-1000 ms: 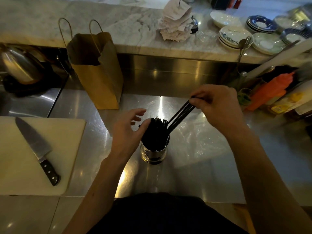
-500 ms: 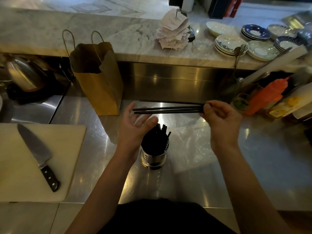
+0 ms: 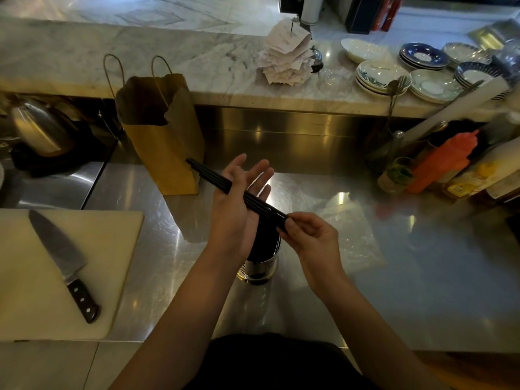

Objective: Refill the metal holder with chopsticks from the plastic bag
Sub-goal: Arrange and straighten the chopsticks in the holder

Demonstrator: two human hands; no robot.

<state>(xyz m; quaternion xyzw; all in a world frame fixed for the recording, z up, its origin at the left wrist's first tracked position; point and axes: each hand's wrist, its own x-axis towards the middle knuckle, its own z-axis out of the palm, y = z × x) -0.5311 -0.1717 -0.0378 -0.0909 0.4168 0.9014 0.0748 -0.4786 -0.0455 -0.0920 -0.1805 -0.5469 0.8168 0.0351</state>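
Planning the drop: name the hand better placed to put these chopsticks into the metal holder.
Probably right. The right hand pinches the chopsticks at their near end, over the metal holder in this view. The left hand lies open, the chopsticks merely resting across it.

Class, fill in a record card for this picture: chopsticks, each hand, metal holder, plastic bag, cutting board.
chopsticks: black bundle, in the air, slanting
left hand: open, palm up, under the bundle
right hand: pinches the bundle's near end
metal holder: upright on the steel counter, partly hidden behind the hands, dark sticks inside
plastic bag: clear, flat on the counter, right of the holder
cutting board: at left, a knife lying on it
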